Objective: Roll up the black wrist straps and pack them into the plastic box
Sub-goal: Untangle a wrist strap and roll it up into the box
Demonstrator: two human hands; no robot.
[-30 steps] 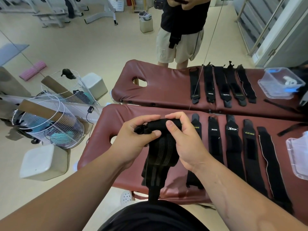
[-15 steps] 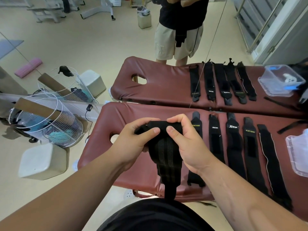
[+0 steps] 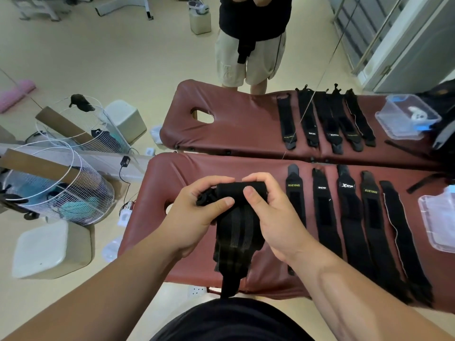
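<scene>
The clear plastic box (image 3: 439, 221) is running off the right edge, its contents unreadable. Both hands are gripping one black wrist strap (image 3: 234, 232) above the maroon padded bench (image 3: 172, 173). The left hand (image 3: 194, 217) is curling round the rolled end and the right hand (image 3: 278, 217) is pinching it. The strap's ribbed elastic tail is hanging past the bench front. Five flat straps (image 3: 349, 217) are lying alongside.

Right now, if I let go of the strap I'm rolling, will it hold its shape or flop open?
Probably floppy: below the roll, the strap hangs limp past the bench edge. The roll would likely loosen, since only the left hand and right hand pinch it closed. It seems light: pinching alone carries it.
</scene>
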